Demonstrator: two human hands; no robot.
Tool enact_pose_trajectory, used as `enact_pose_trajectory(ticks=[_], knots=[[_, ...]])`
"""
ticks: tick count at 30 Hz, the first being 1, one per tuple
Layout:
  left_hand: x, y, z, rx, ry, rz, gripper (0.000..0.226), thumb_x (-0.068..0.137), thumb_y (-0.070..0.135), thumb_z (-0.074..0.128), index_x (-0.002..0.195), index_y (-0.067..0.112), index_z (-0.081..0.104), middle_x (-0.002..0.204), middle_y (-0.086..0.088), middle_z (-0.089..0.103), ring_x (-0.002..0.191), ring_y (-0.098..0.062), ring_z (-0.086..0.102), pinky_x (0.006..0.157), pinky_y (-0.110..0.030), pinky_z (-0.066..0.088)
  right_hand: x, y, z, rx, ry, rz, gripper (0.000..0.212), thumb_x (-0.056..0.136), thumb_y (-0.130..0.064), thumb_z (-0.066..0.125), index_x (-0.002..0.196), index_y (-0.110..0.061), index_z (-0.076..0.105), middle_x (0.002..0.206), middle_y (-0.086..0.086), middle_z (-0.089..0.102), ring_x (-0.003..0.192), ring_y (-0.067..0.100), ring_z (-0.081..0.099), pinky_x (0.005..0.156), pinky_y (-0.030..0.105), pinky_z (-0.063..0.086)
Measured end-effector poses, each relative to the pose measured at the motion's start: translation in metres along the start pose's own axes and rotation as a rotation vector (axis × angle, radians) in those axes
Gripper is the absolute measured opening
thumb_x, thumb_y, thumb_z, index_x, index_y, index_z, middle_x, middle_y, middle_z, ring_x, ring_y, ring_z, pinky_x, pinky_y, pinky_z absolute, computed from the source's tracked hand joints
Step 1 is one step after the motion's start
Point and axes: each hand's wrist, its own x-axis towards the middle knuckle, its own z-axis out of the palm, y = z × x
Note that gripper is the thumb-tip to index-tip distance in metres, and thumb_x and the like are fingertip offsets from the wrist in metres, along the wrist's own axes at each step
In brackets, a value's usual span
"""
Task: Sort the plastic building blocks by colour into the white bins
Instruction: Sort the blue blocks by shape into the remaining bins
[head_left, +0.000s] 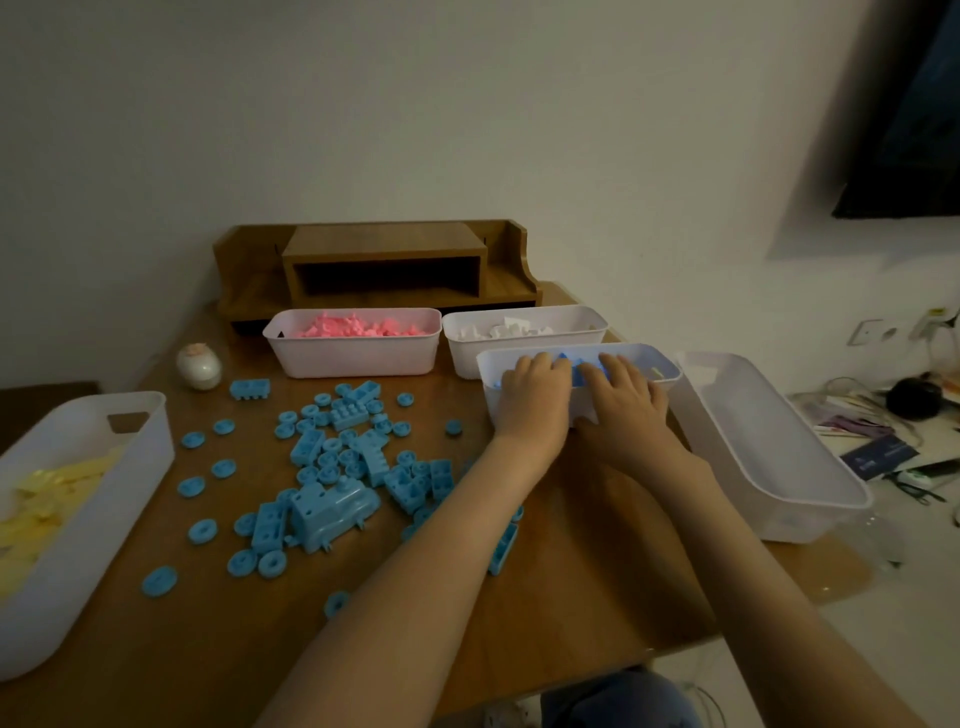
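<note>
- At the left edge of the frame, the bin of yellow pieces (78, 499) needs nothing.
- Loose blue blocks (332, 467) litter the surface (597, 597) centre-left; scooping several per trip would serve best.
- Right of centre, the left hand (535, 400) and right hand (623, 400) cup blue pieces over the blue bin (665, 364), fingers (540, 361) curled together; they should release low inside it.
- The empty bin (779, 467) sits far right.

left hand (535, 395), right hand (626, 397) | over blue-block bin (670, 370) | blue blocks (332, 462) on table (597, 597)
</note>
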Motion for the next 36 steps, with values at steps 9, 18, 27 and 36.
enact_pose_trajectory(ticks=[9,18,27,36], knots=[[0.006,-0.001,0.008,0.014,0.078,-0.024,0.033,0.099,0.016,0.040,0.131,0.011,0.045,0.127,-0.008,0.050,0.119,-0.024,0.043,0.094,-0.033,0.040,0.009,-0.012,0.015,0.036,0.013,0.009,0.057,0.095,-0.030,0.043,0.145,-0.021,0.018,0.154,0.001,0.014,0.145,0.023,0.000,0.113,0.054,-0.007],[0.010,-0.029,0.005,0.035,0.022,-0.140,0.037,0.097,0.016,0.042,0.134,0.016,0.042,0.129,-0.007,0.051,0.122,-0.026,0.042,0.101,-0.038,0.032,0.007,-0.019,0.018,-0.079,0.128,0.028,0.078,0.091,-0.042,0.047,0.149,-0.026,-0.004,0.158,0.009,-0.008,0.145,0.028,-0.010,0.108,0.051,-0.017],[-0.015,-0.006,-0.014,-0.047,-0.019,-0.088,0.042,0.096,0.023,0.044,0.136,0.015,0.040,0.135,-0.007,0.043,0.126,-0.026,0.037,0.106,-0.039,0.027,-0.016,0.013,-0.042,-0.036,0.157,0.390,0.044,0.088,-0.012,0.045,0.131,-0.005,0.035,0.148,0.026,0.018,0.129,0.044,0.033,0.100,0.047,0.031],[-0.052,-0.005,-0.020,-0.132,-0.078,-0.093,0.031,0.097,0.013,0.043,0.127,0.016,0.047,0.125,-0.004,0.052,0.118,-0.021,0.047,0.098,-0.035,0.035,-0.046,0.018,-0.036,-0.077,-0.013,0.265,0.035,0.095,-0.012,0.037,0.128,-0.002,0.045,0.112,0.018,0.061,0.102,0.035,0.060,0.082,0.038,0.048]])
